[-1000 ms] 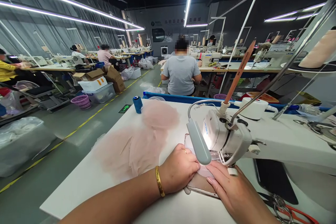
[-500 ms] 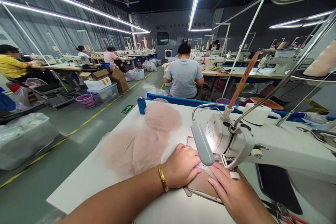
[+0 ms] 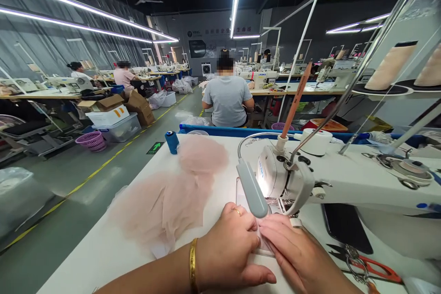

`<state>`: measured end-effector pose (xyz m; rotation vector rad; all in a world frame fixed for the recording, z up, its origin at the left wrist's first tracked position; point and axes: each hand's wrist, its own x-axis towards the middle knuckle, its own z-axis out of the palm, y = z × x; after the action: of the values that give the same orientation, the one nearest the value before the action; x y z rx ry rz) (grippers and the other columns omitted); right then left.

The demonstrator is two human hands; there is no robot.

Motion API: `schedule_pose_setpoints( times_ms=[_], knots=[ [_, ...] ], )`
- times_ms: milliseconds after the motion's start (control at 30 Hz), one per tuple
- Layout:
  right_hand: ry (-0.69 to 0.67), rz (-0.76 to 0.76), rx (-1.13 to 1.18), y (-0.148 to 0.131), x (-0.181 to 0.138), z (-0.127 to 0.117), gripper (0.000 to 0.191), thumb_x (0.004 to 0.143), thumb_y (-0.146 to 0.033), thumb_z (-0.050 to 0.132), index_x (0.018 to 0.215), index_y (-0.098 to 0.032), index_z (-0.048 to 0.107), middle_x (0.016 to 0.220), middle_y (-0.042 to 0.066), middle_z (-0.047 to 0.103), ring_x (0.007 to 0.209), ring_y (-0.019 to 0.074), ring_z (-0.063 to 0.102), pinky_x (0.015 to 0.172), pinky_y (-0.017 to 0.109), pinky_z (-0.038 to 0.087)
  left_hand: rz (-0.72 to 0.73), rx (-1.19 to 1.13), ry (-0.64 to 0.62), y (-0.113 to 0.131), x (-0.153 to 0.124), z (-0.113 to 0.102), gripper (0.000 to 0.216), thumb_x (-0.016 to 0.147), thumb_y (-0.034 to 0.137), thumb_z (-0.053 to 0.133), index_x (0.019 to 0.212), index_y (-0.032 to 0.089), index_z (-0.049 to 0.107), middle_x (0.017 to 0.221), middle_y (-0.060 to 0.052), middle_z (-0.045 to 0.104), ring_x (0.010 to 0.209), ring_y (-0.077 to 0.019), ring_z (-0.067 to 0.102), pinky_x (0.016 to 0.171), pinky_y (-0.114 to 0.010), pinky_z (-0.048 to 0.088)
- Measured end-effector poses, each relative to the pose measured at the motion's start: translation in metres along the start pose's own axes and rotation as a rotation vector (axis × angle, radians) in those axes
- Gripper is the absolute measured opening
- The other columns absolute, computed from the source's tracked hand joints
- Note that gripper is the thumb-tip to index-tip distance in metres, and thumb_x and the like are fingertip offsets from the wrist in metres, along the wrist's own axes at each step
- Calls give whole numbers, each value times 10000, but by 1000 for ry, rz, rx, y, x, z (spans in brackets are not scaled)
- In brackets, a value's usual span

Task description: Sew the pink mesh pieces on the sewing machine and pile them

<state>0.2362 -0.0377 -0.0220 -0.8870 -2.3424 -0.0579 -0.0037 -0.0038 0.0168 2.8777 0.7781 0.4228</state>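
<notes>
My left hand (image 3: 229, 248), with a gold bangle and a ring, lies flat on a small pale pink fabric piece (image 3: 265, 241) in front of the white sewing machine (image 3: 310, 179). My right hand (image 3: 299, 255) lies flat beside it, fingers stretched toward the needle area (image 3: 284, 206) under the machine's lit lamp (image 3: 251, 188). Both hands press the piece onto the white table (image 3: 113, 248). To the left of my hands sits a heap of sheer pink tulle (image 3: 172, 193).
A blue thread spool (image 3: 171, 141) stands at the table's far left corner. Red-handled scissors (image 3: 372, 266) lie at the right. Beige thread cones (image 3: 389, 66) sit on a stand. A person in a grey shirt (image 3: 227, 98) sits ahead; other workers sit at tables on the left.
Both hands have drawn closer to me, and the left hand now overlaps more of the fabric piece. The camera has shifted right and down, bringing the thread cones into view.
</notes>
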Motion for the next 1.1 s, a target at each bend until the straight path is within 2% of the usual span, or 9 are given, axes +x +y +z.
schedule_pose_setpoints(
  times_ms=[100,200,267,433,600,833,1000,1100],
  knots=[
    [-96,102,-2,-2,0,1,373,996,-96,462,1204,-262,724,1068,77,796,933,228,737,781,327,615,5,-80,-55,-7,0,0,393,950,578,772,886,202,677,922,-18,673,828,-202,623,770,-343,448],
    [-119,114,-25,1,-3,-2,354,981,-92,491,1159,-274,738,1053,60,795,913,220,724,764,310,592,-25,-61,-64,-13,2,2,132,1011,306,677,936,201,650,912,-20,668,824,-202,623,737,-327,449],
    [-105,90,-24,3,-3,-5,367,952,-71,506,1141,-276,744,1061,41,806,905,215,723,767,303,585,-21,-15,-48,-14,2,5,84,1000,231,643,923,198,653,921,-32,657,837,-211,617,755,-340,458],
    [-120,82,-26,7,-7,-7,376,939,-74,536,1180,-280,737,1148,18,813,961,220,726,821,315,591,-2,-6,12,-9,0,15,115,961,241,716,888,178,653,1026,-38,691,894,-214,621,804,-357,483],
    [-155,77,-43,11,-10,-3,369,955,-83,538,1217,-269,720,1213,32,801,1029,234,731,872,337,603,-4,17,35,-7,0,17,113,958,243,728,899,173,662,1024,-21,719,874,-217,624,804,-384,477],
    [-99,80,-98,10,-3,1,412,944,-53,468,1224,-229,714,1206,67,799,931,222,750,785,328,627,-40,60,70,-11,6,18,113,963,231,711,890,171,649,970,-23,713,896,-234,617,857,-416,472],
    [-31,91,-186,12,-4,3,436,939,-65,464,1275,-205,705,1210,97,799,937,246,759,781,358,652,-87,61,77,-14,6,14,117,955,274,731,934,182,662,1060,-62,720,978,-264,628,890,-424,478],
    [6,24,-192,10,-3,-1,444,934,-49,472,1296,-190,685,1202,86,810,990,261,760,818,370,650,-34,47,90,-11,2,15,136,961,297,731,906,197,657,1099,-58,710,969,-251,625,889,-419,455]
  ],
)
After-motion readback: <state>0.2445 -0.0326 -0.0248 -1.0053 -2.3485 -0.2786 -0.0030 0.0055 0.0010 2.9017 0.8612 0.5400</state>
